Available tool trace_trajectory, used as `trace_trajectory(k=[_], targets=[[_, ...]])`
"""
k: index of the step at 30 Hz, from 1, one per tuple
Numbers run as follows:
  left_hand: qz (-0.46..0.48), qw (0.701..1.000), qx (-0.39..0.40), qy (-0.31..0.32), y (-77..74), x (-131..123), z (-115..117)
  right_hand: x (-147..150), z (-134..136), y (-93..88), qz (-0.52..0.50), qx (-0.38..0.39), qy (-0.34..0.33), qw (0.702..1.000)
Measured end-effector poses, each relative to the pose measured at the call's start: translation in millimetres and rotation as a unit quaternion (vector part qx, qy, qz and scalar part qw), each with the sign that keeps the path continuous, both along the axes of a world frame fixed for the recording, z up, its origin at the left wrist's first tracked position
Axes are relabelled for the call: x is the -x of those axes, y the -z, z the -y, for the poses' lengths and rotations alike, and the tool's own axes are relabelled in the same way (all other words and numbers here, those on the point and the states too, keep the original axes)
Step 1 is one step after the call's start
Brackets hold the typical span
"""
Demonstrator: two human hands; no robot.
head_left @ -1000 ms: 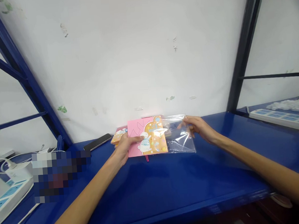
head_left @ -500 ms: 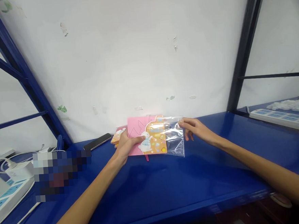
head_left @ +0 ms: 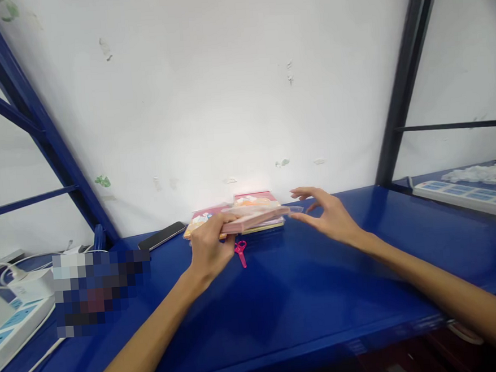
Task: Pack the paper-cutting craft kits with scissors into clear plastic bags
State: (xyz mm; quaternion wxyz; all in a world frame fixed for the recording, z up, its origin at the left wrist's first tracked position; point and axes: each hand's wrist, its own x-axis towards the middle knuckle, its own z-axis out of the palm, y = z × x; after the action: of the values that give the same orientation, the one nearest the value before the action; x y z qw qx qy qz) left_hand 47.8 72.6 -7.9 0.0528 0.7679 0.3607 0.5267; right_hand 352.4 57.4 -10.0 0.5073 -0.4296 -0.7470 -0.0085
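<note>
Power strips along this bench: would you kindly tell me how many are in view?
2: one power strip at the lower left, another power strip at the far right. The pixelated patch may hide more.

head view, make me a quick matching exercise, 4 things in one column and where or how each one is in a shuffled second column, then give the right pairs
Things
1. left hand
2. right hand
3. black smartphone
4. pink looped plastic piece

Place or state
A. open, fingers spread
B. lying left of the stacked booklets
C. gripping a flat pink packet
D. lying just in front of the stacked booklets, beside the left hand

Right pairs: 1-C, 2-A, 3-B, 4-D
</note>
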Motion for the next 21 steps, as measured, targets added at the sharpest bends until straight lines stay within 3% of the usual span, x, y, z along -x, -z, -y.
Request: trace_trajectory(k=[5,9,12,16,21], targets=[[-0.049,0.996,-0.007,0.068,0.2,1,7,9,0,11.6,0.118,-0.070,-0.081,0.987],[-0.091,0.991,-0.039,0.095,2.5,0,10,16,2,19.8,0.147,-0.086,-0.098,0.981],[-0.124,0.978,-0.161,0.043,7.8,0,8,20,4,23.3,0.159,-0.078,-0.094,0.980],[-0.115,0.930,-0.346,-0.046,11.0,-1,4,27,8,25.2,0.098,-0.013,-0.099,0.990],[-0.019,0.944,-0.323,-0.057,3.3,-8,6,33,11,19.6,-0.053,0.111,-0.100,0.987]])
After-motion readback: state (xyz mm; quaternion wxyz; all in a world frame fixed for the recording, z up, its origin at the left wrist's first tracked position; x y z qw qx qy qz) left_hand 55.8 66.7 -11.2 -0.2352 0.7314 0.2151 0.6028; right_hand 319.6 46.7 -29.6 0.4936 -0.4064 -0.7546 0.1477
